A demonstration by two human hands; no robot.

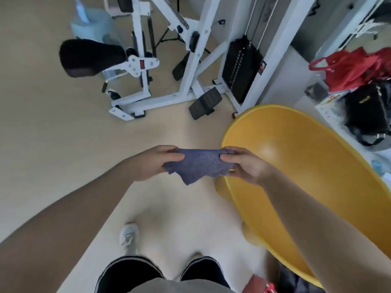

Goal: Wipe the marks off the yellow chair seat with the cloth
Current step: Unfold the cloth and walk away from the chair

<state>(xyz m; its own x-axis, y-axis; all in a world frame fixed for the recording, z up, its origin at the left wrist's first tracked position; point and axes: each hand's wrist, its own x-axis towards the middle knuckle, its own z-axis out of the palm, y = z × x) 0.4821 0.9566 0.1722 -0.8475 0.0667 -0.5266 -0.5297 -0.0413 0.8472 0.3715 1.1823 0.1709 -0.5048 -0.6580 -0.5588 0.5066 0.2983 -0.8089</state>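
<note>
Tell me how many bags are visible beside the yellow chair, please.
2. A red bag lies at the far right, beyond the yellow chair. A black bag sits just in front of it. More may be hidden past the picture's right edge.

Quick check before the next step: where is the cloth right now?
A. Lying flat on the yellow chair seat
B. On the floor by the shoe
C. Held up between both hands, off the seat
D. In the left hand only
C: the blue cloth is stretched between the left hand and the right hand, in the air beside the yellow chair seat, not touching it.
</note>
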